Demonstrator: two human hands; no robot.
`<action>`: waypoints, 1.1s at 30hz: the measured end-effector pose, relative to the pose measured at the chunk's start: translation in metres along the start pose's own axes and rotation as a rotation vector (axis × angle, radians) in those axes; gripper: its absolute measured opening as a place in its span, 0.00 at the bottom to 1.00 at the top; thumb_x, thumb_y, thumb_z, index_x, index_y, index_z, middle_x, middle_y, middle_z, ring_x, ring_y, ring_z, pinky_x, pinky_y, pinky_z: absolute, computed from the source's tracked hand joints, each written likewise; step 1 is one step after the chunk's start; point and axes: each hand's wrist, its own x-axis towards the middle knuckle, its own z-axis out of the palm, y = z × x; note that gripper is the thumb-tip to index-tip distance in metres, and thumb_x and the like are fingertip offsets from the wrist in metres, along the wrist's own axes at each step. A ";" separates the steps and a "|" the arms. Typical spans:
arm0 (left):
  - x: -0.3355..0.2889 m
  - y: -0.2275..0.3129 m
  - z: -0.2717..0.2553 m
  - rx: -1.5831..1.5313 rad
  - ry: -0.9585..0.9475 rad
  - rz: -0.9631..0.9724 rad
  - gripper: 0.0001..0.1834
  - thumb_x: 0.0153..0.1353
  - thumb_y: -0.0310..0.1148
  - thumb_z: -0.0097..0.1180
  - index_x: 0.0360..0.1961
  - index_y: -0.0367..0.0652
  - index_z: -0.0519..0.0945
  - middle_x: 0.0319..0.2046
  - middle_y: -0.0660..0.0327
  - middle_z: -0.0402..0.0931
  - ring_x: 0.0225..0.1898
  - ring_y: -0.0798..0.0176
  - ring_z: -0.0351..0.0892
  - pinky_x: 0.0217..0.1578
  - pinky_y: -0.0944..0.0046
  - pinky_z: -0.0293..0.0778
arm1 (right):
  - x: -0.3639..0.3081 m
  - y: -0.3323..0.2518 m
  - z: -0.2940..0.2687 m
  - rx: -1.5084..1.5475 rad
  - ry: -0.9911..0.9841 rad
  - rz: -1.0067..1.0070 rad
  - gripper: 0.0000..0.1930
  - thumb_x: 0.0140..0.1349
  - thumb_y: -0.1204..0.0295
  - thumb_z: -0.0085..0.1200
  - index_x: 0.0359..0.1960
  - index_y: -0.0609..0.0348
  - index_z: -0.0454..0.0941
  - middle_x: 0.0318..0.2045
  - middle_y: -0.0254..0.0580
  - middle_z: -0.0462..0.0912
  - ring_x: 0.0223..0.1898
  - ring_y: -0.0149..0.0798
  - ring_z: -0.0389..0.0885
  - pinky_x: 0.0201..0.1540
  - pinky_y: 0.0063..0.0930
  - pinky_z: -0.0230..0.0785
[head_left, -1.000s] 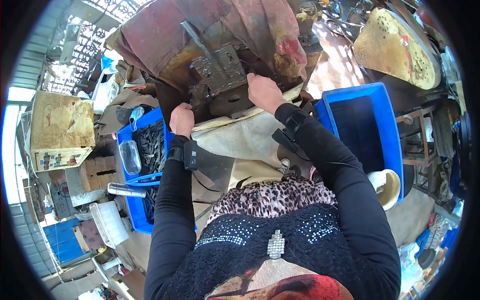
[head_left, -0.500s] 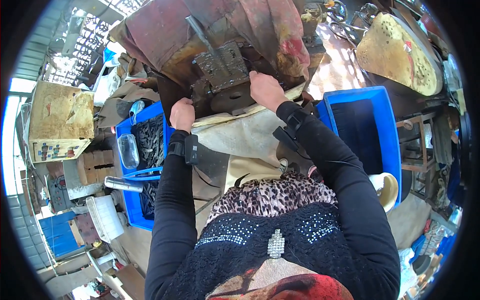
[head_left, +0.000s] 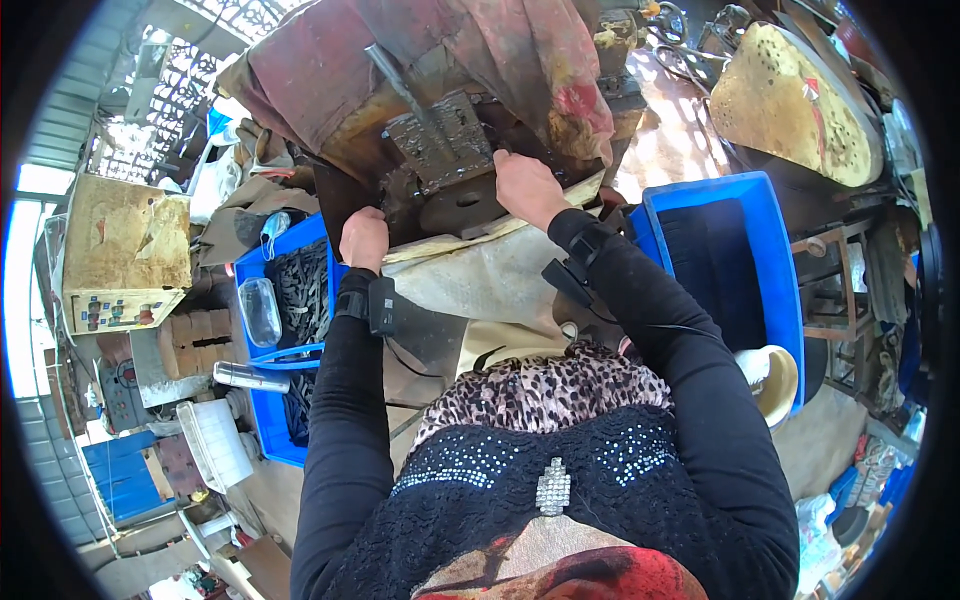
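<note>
My left hand [head_left: 364,240] is closed in a fist-like grip at the left side of a dark machine opening, just above the edge of a pale cloth [head_left: 480,270]. On the opening's right side, my right hand [head_left: 528,188] is closed, its fingertips beside the corner of a greasy metal plate [head_left: 440,150]. Whatever either hand grips is hidden by the fingers. A metal rod [head_left: 400,85] slants up from the plate. Below it lies a dark round-edged piece [head_left: 445,208] with a hole. A stained reddish cloth [head_left: 440,40] drapes over the machine.
On the left, a blue crate [head_left: 290,225] holds dark strips, a clear plastic container [head_left: 261,312] and a metal cylinder [head_left: 250,376]. A second blue crate [head_left: 785,270] with dark contents stands right, beside a cream round container [head_left: 782,385]. A worn yellowish board [head_left: 790,110] is beyond.
Both hands stay closed at the machine opening and have shifted only slightly. The whole view has tilted a little.
</note>
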 end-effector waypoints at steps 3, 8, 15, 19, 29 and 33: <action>0.001 0.001 0.000 0.006 -0.006 -0.013 0.15 0.55 0.31 0.48 0.38 0.52 0.87 0.39 0.52 0.83 0.45 0.47 0.81 0.44 0.53 0.76 | 0.002 0.000 0.000 -0.010 -0.013 -0.018 0.07 0.57 0.75 0.47 0.35 0.66 0.74 0.30 0.58 0.82 0.35 0.58 0.84 0.39 0.46 0.77; 0.001 -0.001 0.001 0.023 -0.009 -0.035 0.13 0.56 0.32 0.50 0.38 0.54 0.87 0.39 0.54 0.83 0.45 0.48 0.82 0.45 0.53 0.77 | 0.000 0.001 0.000 0.003 -0.005 -0.025 0.07 0.57 0.75 0.48 0.35 0.66 0.74 0.30 0.58 0.82 0.35 0.57 0.84 0.39 0.45 0.77; 0.003 -0.001 0.001 0.026 -0.029 -0.042 0.14 0.56 0.32 0.50 0.38 0.54 0.87 0.40 0.54 0.83 0.46 0.48 0.81 0.45 0.53 0.76 | 0.000 0.000 0.001 -0.019 -0.011 -0.010 0.08 0.57 0.75 0.47 0.35 0.66 0.74 0.29 0.57 0.82 0.34 0.57 0.84 0.38 0.46 0.77; 0.003 -0.010 0.005 0.033 -0.026 -0.017 0.14 0.56 0.32 0.50 0.38 0.54 0.87 0.40 0.54 0.83 0.46 0.48 0.81 0.46 0.53 0.76 | 0.001 -0.001 0.000 0.023 -0.003 -0.034 0.07 0.57 0.77 0.46 0.36 0.67 0.72 0.30 0.60 0.82 0.35 0.61 0.82 0.38 0.49 0.76; 0.002 -0.004 0.003 0.020 -0.008 0.004 0.16 0.56 0.31 0.47 0.37 0.53 0.87 0.38 0.52 0.83 0.44 0.47 0.82 0.44 0.52 0.76 | 0.001 0.004 0.005 -0.007 0.002 -0.032 0.08 0.59 0.74 0.46 0.36 0.66 0.75 0.30 0.58 0.82 0.34 0.58 0.84 0.38 0.47 0.77; 0.003 -0.008 0.004 0.019 -0.002 0.010 0.15 0.56 0.31 0.47 0.37 0.53 0.87 0.38 0.52 0.83 0.44 0.47 0.82 0.44 0.53 0.77 | 0.001 0.000 0.003 -0.005 -0.007 -0.035 0.08 0.58 0.74 0.46 0.36 0.66 0.74 0.30 0.58 0.82 0.35 0.58 0.84 0.38 0.47 0.77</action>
